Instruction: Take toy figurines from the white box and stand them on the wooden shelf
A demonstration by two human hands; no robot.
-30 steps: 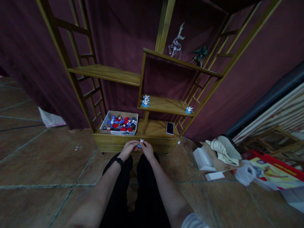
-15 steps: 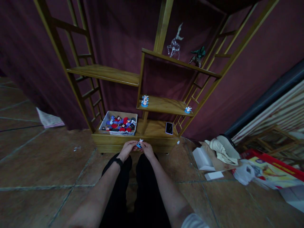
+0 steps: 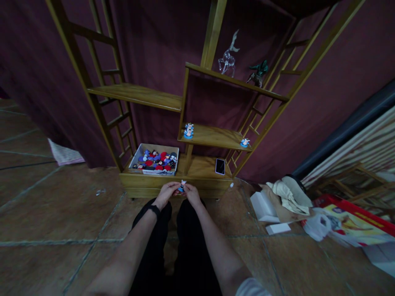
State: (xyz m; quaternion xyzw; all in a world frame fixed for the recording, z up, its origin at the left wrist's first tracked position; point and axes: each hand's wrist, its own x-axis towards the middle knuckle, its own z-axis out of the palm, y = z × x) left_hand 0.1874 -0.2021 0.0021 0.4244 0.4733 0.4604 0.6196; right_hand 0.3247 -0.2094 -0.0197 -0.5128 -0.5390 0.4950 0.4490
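A small figurine [image 3: 182, 186] with a blue base is held upright between my two hands, in front of the wooden cabinet. My left hand [image 3: 168, 192] grips it from the left, fingers closed at its base. From the other side my right hand [image 3: 191, 194] pinches it, with thumb and fingers together. Beyond my left hand, a cardboard box [image 3: 153, 172] on the low cabinet top holds several red, purple and dark figurines. Similar blue-based figurines [image 3: 188, 131] stand at the left end of the middle shelf. One more figurine [image 3: 245, 142] sits at that shelf's right end.
A phone [image 3: 220, 166] lies on the cabinet top [image 3: 200, 166]. Higher up, a glass deer [image 3: 227, 59] and a dark green ornament [image 3: 258, 74] stand on a shelf. White boxes [image 3: 263, 206], a plastic bag [image 3: 317, 224] and a red carton [image 3: 354, 218] lie on the floor at right.
The figurine has turned slightly between my fingers. Both hands stay in nearly the same place, still holding it, and the camera view has shifted very slightly.
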